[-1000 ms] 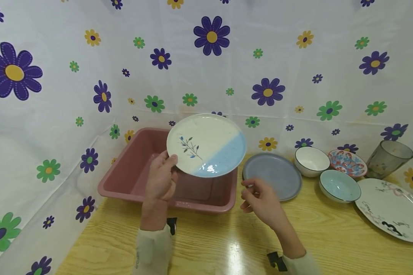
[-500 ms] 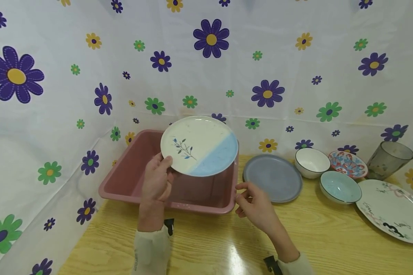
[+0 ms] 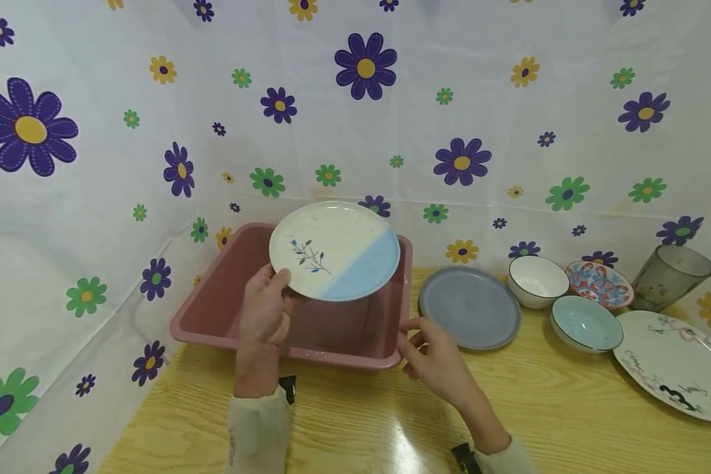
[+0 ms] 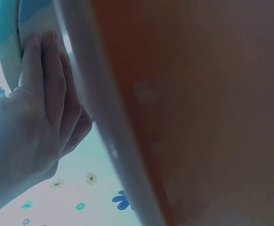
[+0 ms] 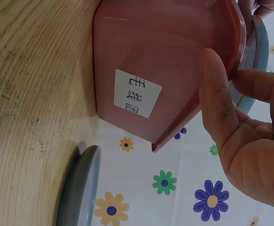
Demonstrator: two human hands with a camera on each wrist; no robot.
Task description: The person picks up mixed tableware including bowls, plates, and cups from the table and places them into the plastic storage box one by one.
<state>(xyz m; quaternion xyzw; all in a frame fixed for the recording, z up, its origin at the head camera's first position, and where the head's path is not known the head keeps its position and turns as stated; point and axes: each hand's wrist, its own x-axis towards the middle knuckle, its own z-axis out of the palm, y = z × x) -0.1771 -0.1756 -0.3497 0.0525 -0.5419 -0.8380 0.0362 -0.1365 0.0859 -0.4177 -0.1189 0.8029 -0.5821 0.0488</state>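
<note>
My left hand point(image 3: 263, 309) holds a round plate point(image 3: 332, 243) by its left edge, thumb on top and fingers underneath. The plate is cream with a blue section and a painted sprig, and is tilted above a pink plastic basin point(image 3: 338, 356). In the left wrist view, the fingers point(image 4: 54, 84) lie along the plate's underside. My right hand point(image 3: 435, 362) is at the basin's right rim. From the right wrist, its thumb point(image 5: 217, 94) lies outside the wall and a fingertip meets the rim, apparently pinching it.
Right of the basin lies a grey plate point(image 3: 471, 306). Beyond are a white bowl point(image 3: 536, 283), a red-patterned bowl point(image 3: 598, 283), a light-blue bowl point(image 3: 586, 322), a glass point(image 3: 669, 276) and a large decorated plate point(image 3: 681, 365). The basin bears a white label point(image 5: 136, 93); flowered cloth hangs behind.
The held plate has shifted left and slightly down over the basin with my left hand. My right hand has moved left, from beside the grey plate to the basin's rim.
</note>
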